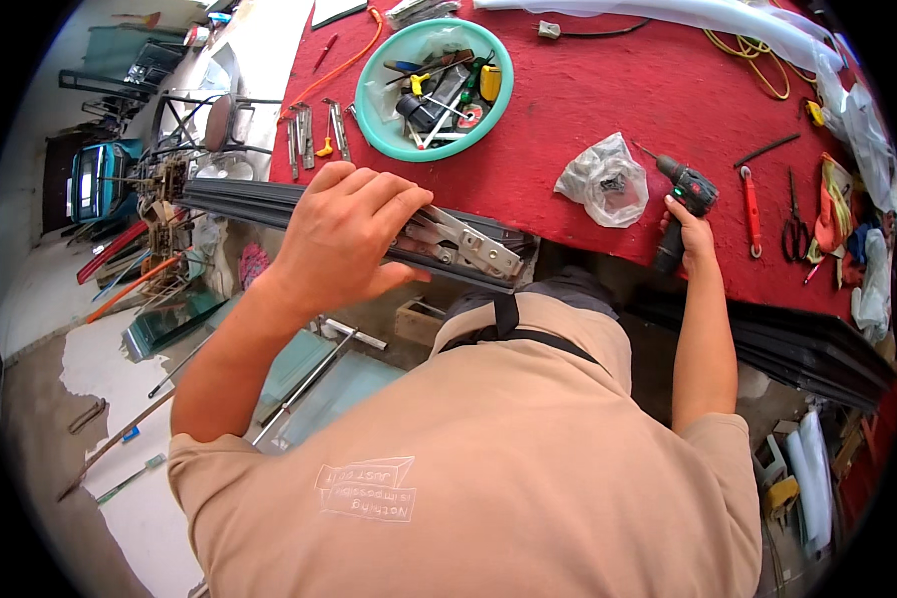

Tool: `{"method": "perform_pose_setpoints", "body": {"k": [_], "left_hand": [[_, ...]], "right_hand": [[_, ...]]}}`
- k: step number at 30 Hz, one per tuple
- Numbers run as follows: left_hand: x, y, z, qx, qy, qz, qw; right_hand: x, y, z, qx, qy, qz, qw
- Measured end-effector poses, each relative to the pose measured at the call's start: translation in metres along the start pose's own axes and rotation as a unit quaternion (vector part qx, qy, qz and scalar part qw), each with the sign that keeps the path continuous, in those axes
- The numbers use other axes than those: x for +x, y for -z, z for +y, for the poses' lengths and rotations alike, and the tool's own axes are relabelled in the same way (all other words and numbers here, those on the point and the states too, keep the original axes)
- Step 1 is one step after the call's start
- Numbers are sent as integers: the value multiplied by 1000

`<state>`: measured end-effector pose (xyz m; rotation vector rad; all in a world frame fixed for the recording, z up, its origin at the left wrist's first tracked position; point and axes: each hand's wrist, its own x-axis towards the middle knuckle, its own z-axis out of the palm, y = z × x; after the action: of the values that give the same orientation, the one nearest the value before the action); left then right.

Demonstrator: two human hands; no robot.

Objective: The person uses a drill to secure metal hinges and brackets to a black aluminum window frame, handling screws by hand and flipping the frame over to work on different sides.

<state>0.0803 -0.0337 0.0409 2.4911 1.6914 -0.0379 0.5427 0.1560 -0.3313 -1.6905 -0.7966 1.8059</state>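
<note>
My left hand [354, 224] is curled over a black metal profile [244, 196] at the front edge of the red-covered table. Its fingers and thumb close about a silver metal hinge [480, 248] lying along the profile's right end; the hinge's left part is hidden under the hand. To the right, my right hand [696, 237] grips a cordless drill [690, 189] by its handle, with the bit pointing away to the upper left. Just left of the drill lies a clear plastic bag [603, 181] with small dark pieces inside, possibly screws.
A turquoise basin [367, 112] full of tools stands beyond my left hand, beside several metal hinges [297, 140]. Red-handled pliers or similar tool [750, 211], scissors [795, 231] and gloves [831, 211] lie at the right. Glass panes [344, 394] and rods are on the floor below left.
</note>
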Motion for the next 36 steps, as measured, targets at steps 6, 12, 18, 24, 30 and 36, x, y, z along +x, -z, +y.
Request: {"method": "perform_pose_setpoints", "body": {"k": [6, 12, 18, 24, 30, 36], "left_hand": [[-12, -10, 17, -8, 63, 28, 998], [-27, -26, 30, 1, 108, 82, 991], [-34, -37, 36, 18, 135, 109, 985], [-34, -38, 36, 9, 135, 121, 983], [-37, -49, 36, -54, 161, 176, 969], [-51, -62, 37, -74, 224, 203, 950]], "right_hand": [[3, 2, 0, 7, -10, -7, 1000], [5, 4, 2, 22, -26, -15, 999], [4, 4, 1, 24, -23, -18, 999], [7, 6, 3, 26, -25, -21, 999], [13, 10, 5, 47, -47, -23, 998], [13, 15, 2, 54, -63, -35, 996]]}}
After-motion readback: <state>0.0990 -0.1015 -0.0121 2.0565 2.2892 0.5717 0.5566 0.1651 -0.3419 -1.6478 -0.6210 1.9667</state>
